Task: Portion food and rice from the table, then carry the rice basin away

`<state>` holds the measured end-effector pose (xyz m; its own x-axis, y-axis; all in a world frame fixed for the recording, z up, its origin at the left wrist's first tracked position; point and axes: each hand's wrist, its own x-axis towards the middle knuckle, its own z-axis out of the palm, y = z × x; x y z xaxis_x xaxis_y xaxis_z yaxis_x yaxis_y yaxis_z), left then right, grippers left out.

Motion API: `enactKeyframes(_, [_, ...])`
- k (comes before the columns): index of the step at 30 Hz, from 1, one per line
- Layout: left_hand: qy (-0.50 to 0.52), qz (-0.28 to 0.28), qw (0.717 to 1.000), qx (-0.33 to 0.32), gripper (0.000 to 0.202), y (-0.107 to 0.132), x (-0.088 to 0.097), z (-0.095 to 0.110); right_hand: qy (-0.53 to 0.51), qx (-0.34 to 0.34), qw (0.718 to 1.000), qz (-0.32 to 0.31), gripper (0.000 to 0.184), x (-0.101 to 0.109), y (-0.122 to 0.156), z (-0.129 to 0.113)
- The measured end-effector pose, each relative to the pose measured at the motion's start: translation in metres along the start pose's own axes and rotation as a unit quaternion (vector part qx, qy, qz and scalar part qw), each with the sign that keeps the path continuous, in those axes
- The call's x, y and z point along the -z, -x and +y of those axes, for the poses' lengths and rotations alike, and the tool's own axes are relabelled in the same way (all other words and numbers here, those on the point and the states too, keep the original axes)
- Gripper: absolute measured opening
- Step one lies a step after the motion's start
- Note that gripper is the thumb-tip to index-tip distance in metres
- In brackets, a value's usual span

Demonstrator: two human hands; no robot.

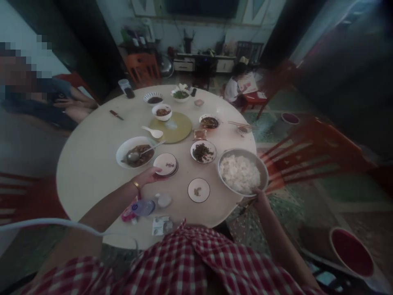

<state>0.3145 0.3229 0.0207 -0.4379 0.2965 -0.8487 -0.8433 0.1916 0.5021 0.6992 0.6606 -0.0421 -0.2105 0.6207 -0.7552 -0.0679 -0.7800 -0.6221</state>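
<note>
My left hand (149, 176) is closed on the edge of a small stack of plates (165, 164), the top one bearing food scraps. With fingers at the near rim, my right hand (259, 198) grips a big metal bowl of white rice (222, 174) at the table's right edge. Thin dark sticks (245, 208) show below that hand; whether it holds them too I cannot tell. A single plate with scraps (199, 198) lies between my hands. Left of the stack stands a large white bowl of stew (120, 157) with a metal ladle (134, 156) in it.
The round table (82, 164) carries a plate of greens (202, 152), a dark dish (209, 122), a white spoon (155, 132), a knife (116, 115) and a plastic bottle (143, 207). One person sits at left, another reads beyond the table. Red chairs (322, 151) stand around.
</note>
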Motion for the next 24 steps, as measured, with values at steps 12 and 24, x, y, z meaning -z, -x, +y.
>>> enactKeyframes(12, [0.074, 0.139, 0.987, -0.030, 0.058, 0.016, -0.027, -0.013, 0.130, -0.072, 0.985, -0.087, 0.023, -0.010, -0.110, -0.063])
enactKeyframes(24, [0.238, 0.156, 0.948, -0.141, 0.060, 0.016, -0.065, -0.053, 0.292, -0.029, 0.956, -0.018, 0.009, -0.058, -0.152, -0.128])
